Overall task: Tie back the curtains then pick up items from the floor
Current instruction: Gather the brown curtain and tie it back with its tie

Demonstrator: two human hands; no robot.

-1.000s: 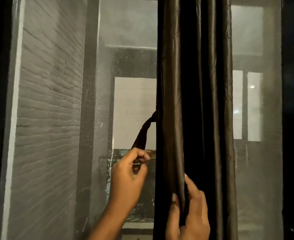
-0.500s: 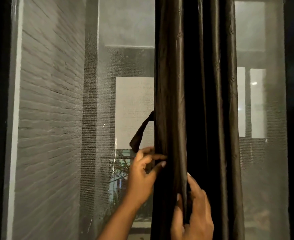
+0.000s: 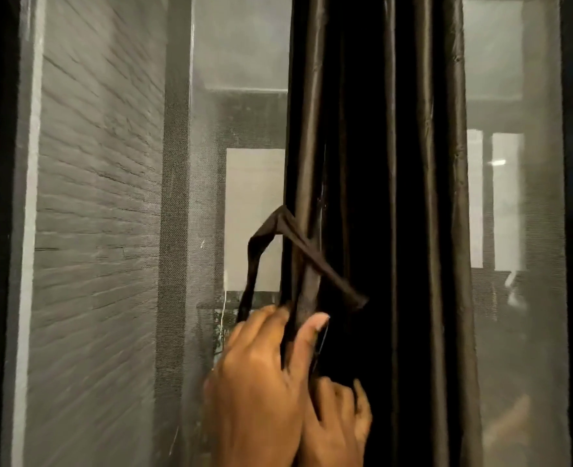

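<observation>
Curtain fold pinched in left hand grip; right hand grip unclear.

We find open room left of the gathered curtain, in front of the mesh screen, which blocks any reach farther out. The tie strap slants across the curtain's left folds, barring that edge. Both our hands, left hand and right hand, crowd the space just below it.
</observation>
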